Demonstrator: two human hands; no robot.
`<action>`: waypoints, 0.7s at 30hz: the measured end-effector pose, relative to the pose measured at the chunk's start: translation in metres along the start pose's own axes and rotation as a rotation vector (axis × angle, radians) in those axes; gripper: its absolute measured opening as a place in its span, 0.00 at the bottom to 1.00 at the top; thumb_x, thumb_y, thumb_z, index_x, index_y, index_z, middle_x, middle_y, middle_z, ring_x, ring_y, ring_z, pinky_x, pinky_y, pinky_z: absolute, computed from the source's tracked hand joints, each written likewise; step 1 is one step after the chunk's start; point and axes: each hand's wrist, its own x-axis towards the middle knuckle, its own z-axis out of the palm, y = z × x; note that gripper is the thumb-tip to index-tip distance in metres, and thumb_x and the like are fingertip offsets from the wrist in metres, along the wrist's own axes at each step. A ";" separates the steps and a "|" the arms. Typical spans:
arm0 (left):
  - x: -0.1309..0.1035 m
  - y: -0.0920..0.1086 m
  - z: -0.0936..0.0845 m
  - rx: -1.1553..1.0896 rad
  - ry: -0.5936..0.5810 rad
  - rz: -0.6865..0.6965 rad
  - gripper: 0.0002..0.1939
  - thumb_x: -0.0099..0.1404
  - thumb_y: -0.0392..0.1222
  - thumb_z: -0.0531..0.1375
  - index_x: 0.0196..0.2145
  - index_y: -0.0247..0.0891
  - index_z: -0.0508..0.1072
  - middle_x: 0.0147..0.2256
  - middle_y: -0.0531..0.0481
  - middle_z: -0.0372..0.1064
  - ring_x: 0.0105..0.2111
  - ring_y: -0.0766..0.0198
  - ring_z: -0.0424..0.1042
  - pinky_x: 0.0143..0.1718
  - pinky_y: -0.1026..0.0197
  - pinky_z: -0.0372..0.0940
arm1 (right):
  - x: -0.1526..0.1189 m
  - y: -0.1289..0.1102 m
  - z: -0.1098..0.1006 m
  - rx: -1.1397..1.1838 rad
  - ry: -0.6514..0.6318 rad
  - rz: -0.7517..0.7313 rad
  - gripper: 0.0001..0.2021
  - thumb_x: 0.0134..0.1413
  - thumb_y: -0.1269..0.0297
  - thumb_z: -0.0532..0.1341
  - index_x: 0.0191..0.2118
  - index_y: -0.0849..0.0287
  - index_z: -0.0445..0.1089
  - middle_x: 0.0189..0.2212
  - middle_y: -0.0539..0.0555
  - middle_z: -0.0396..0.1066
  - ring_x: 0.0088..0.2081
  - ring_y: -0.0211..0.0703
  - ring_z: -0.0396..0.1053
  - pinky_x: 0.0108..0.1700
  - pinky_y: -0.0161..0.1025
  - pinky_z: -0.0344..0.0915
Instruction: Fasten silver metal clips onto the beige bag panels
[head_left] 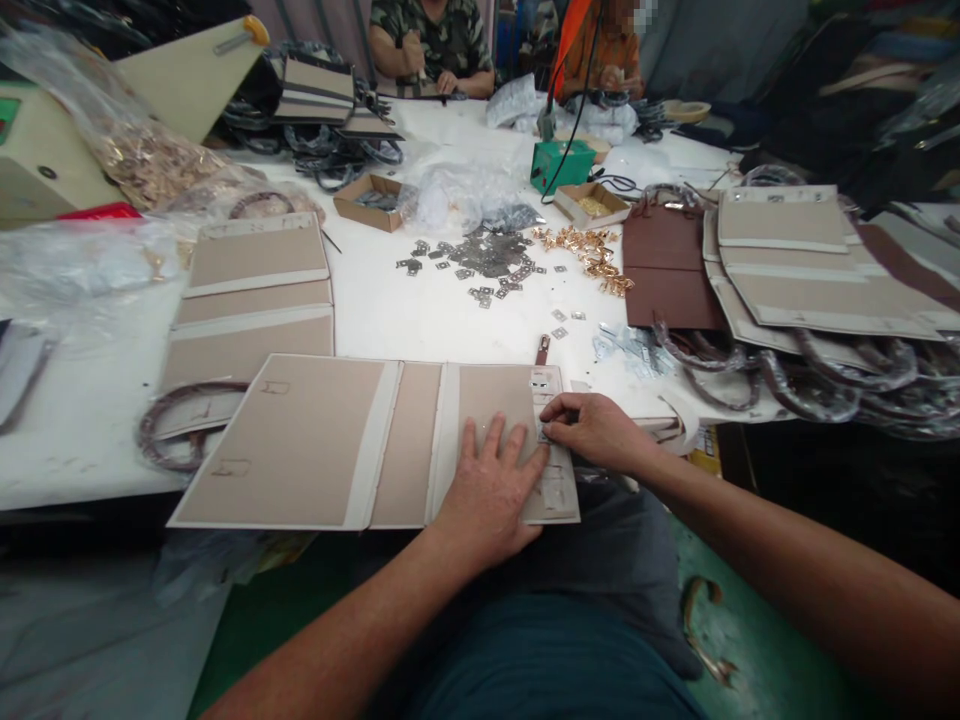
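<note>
A beige bag panel (322, 430) with pale fold strips lies inner side up along the table's near edge. My left hand (491, 485) rests flat on its right part, fingers spread. At the panel's right end, my right hand (596, 430) pinches with thumb and forefinger against the reinforced strip (555, 490). What the fingertips hold is small and mostly hidden. A small metal plate (538, 383) sits higher on that strip, and a short brown tab (543, 348) sticks out past the panel's far edge.
Loose metal plates (491, 258) and gold-coloured fittings (592, 255) are heaped mid-table. Another beige panel (255, 300) lies left, and stacked brown bag pieces (795, 260) with wrapped handles lie right. Behind stand a green box (561, 165) and small cartons (371, 203). Two people sit opposite.
</note>
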 end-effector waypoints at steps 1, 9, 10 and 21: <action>0.000 0.000 0.000 0.002 0.002 0.001 0.46 0.62 0.63 0.65 0.72 0.44 0.58 0.71 0.34 0.51 0.72 0.29 0.42 0.69 0.23 0.35 | 0.000 0.000 0.000 0.004 0.002 0.002 0.07 0.53 0.64 0.65 0.38 0.58 0.79 0.27 0.47 0.76 0.29 0.39 0.70 0.31 0.35 0.60; 0.001 -0.001 0.002 0.029 0.025 0.014 0.47 0.62 0.65 0.65 0.72 0.43 0.58 0.71 0.33 0.52 0.72 0.28 0.44 0.69 0.22 0.39 | 0.003 -0.009 -0.002 -0.130 -0.022 0.001 0.05 0.55 0.69 0.64 0.37 0.58 0.79 0.28 0.48 0.77 0.31 0.41 0.72 0.34 0.36 0.62; 0.001 -0.001 0.002 0.028 0.029 0.016 0.48 0.62 0.65 0.65 0.72 0.43 0.57 0.71 0.33 0.53 0.72 0.28 0.44 0.69 0.22 0.39 | 0.003 -0.011 -0.001 -0.152 -0.020 -0.008 0.05 0.55 0.70 0.64 0.37 0.58 0.79 0.28 0.48 0.77 0.31 0.41 0.73 0.34 0.36 0.62; 0.003 -0.003 0.003 0.016 0.018 0.028 0.49 0.62 0.63 0.65 0.73 0.40 0.55 0.73 0.37 0.49 0.72 0.29 0.42 0.69 0.20 0.39 | 0.008 -0.007 -0.003 -0.083 -0.077 -0.012 0.06 0.56 0.68 0.63 0.35 0.58 0.79 0.27 0.48 0.76 0.29 0.40 0.70 0.31 0.35 0.61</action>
